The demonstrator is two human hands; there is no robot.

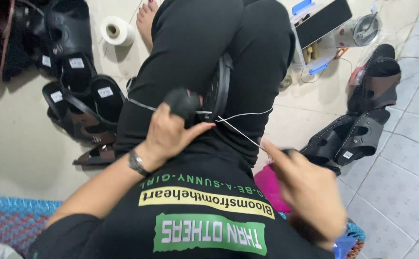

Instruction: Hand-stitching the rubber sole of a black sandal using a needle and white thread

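1. Here, the biggest thing is the person's own lap: black trousers with knees drawn up, and a black shirt with bright printed bands at the bottom of the view.
2. A pile of black sandals lies on the floor at the left, some with small white stickers inside.
3. More black sandals lie on the tiled floor at the right, well apart from the left pile.
4. One black sandal stands on its edge, squeezed between the knees. This is the one being worked on.
5. The right hand is at the lower right, a bit blurred. Its finger and thumb are pinched narrow on the far end of a thin needle, or so it seems.
6. The left hand is closed around a dark tool handle, pressed right against the sandal in the lap. A wristwatch sits on that wrist.
7. A clear box with blue clips and a dark lid sits on the floor at the top right.
8. A spool of white thread lies on the floor at the top left, near a bare foot.
9. A thin white thread runs from the sandal across the trousers.
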